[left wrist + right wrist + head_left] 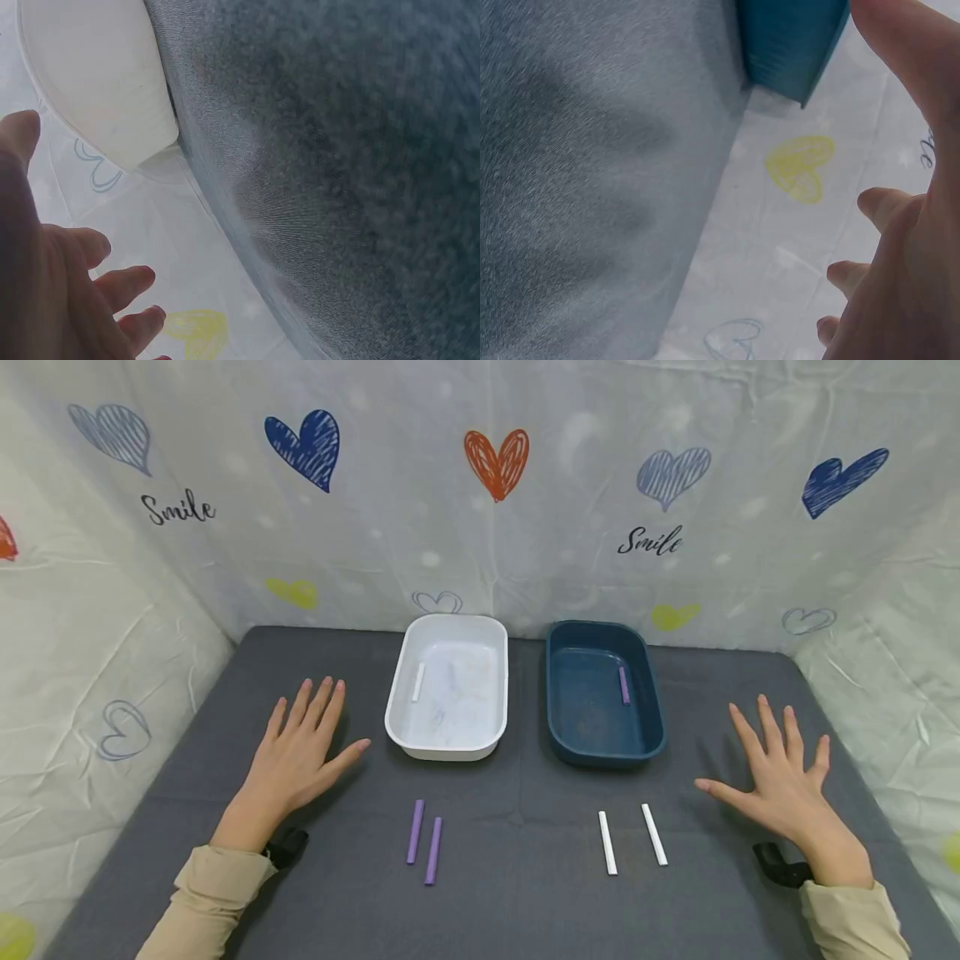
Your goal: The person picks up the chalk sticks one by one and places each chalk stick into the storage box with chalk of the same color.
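Note:
My left hand (pixel 298 764) is spread with nothing in it, left of the white tray (pixel 447 747). On the far right my right hand (pixel 783 785) is spread too, holding nothing, beyond the blue tray (pixel 606 757). One white chalk stick (pixel 418 682) lies inside the white tray, and one purple chalk stick (pixel 624 686) lies inside the blue one. Two purple chalk sticks, a left one (pixel 415 832) and a right one (pixel 433 851), lie in front of the white tray. Two white chalk sticks, one (pixel 607 843) left of the other (pixel 654 834), lie before the blue tray.
A dark grey cloth (pixel 517 893) covers the table. Behind it hangs a white curtain (pixel 570 527) printed with hearts and the word Smile, close behind both trays. Pale fabric (pixel 67 643) also hangs along the sides. Both wrists wear dark straps.

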Tool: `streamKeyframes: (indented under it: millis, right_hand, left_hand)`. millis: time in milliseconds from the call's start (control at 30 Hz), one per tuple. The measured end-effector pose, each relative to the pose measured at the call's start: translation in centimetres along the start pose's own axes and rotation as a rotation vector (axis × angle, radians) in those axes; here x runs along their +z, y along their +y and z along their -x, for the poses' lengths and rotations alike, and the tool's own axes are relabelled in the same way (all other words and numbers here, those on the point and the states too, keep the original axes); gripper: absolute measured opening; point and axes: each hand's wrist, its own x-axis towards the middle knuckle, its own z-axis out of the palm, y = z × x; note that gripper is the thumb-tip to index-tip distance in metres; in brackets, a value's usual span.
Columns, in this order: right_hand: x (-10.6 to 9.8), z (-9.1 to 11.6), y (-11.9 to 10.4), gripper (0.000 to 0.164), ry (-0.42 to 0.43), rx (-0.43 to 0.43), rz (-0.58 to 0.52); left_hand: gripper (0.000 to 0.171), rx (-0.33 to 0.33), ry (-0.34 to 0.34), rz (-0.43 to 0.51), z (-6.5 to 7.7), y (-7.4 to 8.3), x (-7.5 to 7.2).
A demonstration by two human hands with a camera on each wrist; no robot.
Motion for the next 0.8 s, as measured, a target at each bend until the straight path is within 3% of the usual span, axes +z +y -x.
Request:
streamKeyframes:
  millis: [533, 800]
  right_hand:
    - [0.1, -0.1, -1.3, 0.115, 0.080, -0.099, -0.104]
    - [0.3, -0.1, -2.3, 0.114, 0.081, -0.158, -0.168]
  left_hand:
    - [0.096, 0.040, 0.034, -0.018, -1.0, 0.6, -0.3]
    - [0.098, 0.075, 0.049, -0.027, -2.0, 1.5, -0.4]
